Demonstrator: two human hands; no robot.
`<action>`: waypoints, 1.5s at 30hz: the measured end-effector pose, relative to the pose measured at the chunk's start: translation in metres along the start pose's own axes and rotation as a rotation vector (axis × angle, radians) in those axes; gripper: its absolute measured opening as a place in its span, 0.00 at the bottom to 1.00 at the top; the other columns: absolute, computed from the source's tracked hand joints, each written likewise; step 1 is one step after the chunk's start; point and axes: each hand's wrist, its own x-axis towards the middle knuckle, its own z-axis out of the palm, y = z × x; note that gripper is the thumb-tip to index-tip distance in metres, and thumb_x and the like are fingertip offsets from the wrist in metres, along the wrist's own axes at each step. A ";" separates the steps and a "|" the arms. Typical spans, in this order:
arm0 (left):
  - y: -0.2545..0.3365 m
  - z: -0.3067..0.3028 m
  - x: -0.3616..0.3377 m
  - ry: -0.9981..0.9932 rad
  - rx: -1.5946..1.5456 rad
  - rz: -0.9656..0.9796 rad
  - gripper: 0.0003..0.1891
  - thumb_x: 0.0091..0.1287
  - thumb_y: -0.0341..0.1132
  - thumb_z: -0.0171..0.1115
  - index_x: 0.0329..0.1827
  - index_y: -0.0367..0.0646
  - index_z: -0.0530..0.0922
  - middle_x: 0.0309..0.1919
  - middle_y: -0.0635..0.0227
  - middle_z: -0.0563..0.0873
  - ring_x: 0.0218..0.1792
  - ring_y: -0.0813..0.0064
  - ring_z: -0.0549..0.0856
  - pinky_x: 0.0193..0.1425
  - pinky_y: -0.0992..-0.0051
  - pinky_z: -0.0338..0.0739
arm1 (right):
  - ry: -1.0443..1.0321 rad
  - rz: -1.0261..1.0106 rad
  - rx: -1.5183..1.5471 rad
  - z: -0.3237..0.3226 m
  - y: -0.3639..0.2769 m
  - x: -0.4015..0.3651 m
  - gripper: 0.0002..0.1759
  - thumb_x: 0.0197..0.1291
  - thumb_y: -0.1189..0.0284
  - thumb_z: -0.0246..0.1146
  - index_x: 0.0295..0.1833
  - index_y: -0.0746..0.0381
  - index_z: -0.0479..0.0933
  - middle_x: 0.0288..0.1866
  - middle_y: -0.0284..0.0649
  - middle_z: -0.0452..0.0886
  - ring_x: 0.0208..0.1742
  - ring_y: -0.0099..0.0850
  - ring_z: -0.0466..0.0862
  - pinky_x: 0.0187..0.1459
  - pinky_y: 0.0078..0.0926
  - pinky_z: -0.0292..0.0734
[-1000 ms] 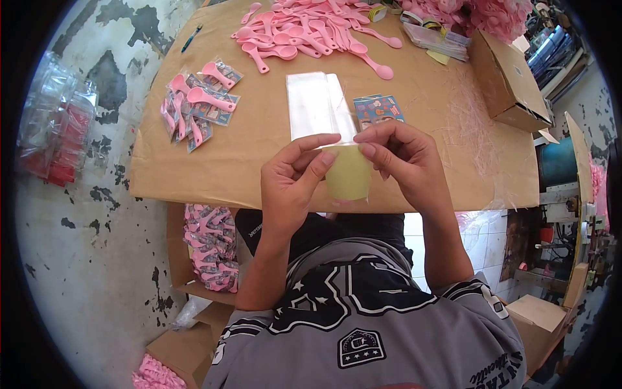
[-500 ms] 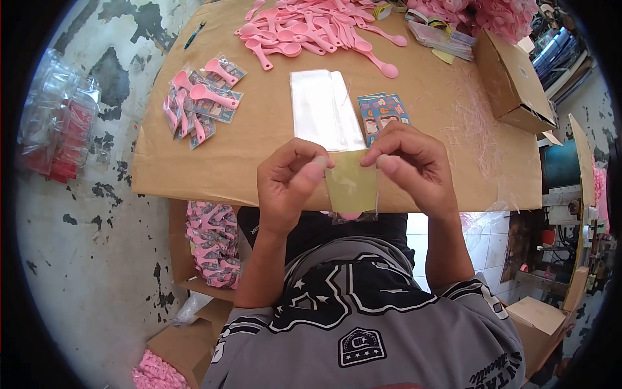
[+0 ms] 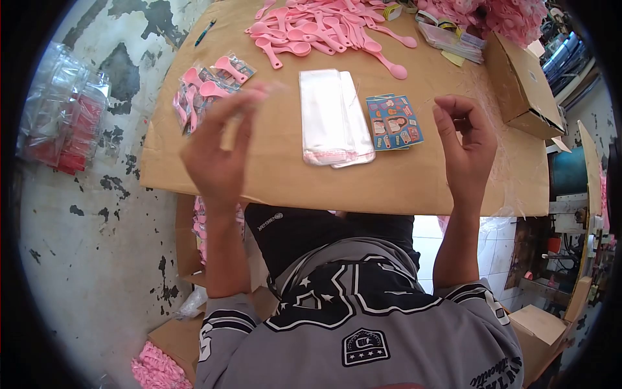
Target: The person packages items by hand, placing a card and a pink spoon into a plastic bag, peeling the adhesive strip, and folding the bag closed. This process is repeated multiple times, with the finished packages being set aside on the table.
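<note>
My left hand is blurred, with thumb and fingertips together beside the packed pink spoons. A faint translucent smear shows at its fingertips; I cannot make out what it is. My right hand is raised over the table's right side, thumb and forefinger together and the other fingers curled. Whatever it may pinch is too small to see. Between the hands lies a stack of clear plastic bags. Touching its right side are blue printed cards.
Loose pink measuring spoons are heaped at the back of the brown-covered table, near a pen. A cardboard box stands at the right. Pink pieces lie low at the left; clear bags hang on the wall.
Both hands have parted: the left moved left and up towards the packed spoons, the right moved right. The pale-backed packet held between them no longer shows there. The view shifted slightly.
</note>
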 end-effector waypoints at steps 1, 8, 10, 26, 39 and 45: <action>-0.008 -0.012 0.009 -0.022 0.080 -0.037 0.17 0.71 0.18 0.65 0.61 0.38 0.85 0.61 0.60 0.91 0.62 0.70 0.89 0.67 0.70 0.81 | 0.000 0.026 -0.096 0.001 -0.002 0.000 0.10 0.72 0.72 0.70 0.54 0.64 0.84 0.44 0.35 0.85 0.43 0.22 0.83 0.43 0.23 0.77; -0.027 -0.004 0.002 -0.182 0.390 -0.270 0.12 0.68 0.31 0.68 0.53 0.38 0.85 0.49 0.57 0.88 0.52 0.57 0.84 0.60 0.61 0.78 | -0.086 0.171 -0.503 0.020 0.018 -0.010 0.23 0.68 0.56 0.73 0.53 0.65 0.82 0.42 0.42 0.82 0.42 0.36 0.81 0.45 0.36 0.79; -0.037 0.021 -0.011 -0.327 0.534 -0.323 0.12 0.70 0.37 0.70 0.48 0.37 0.85 0.45 0.57 0.87 0.47 0.60 0.84 0.54 0.62 0.77 | -0.150 0.303 -0.495 0.024 0.019 -0.011 0.24 0.66 0.55 0.75 0.51 0.66 0.81 0.40 0.43 0.81 0.41 0.36 0.81 0.45 0.36 0.78; -0.060 0.037 -0.017 -0.110 -0.130 -0.707 0.08 0.72 0.30 0.72 0.43 0.35 0.81 0.35 0.70 0.85 0.38 0.81 0.84 0.45 0.77 0.78 | 0.152 0.224 -0.065 0.026 0.038 -0.004 0.16 0.77 0.63 0.66 0.45 0.67 0.82 0.30 0.36 0.82 0.32 0.21 0.73 0.35 0.27 0.70; -0.058 0.022 -0.021 -0.284 -0.233 -0.837 0.14 0.77 0.40 0.70 0.42 0.35 0.86 0.28 0.78 0.85 0.28 0.89 0.79 0.32 0.82 0.72 | 0.085 0.143 0.000 0.028 0.034 -0.006 0.16 0.79 0.63 0.65 0.45 0.68 0.82 0.30 0.31 0.80 0.33 0.15 0.72 0.33 0.21 0.68; -0.041 0.026 -0.021 -0.349 0.003 -0.832 0.20 0.79 0.44 0.67 0.36 0.35 0.87 0.21 0.80 0.78 0.23 0.89 0.73 0.27 0.79 0.66 | -0.218 0.235 0.283 0.055 -0.014 -0.024 0.14 0.76 0.66 0.67 0.51 0.68 0.83 0.31 0.35 0.82 0.32 0.18 0.75 0.34 0.25 0.72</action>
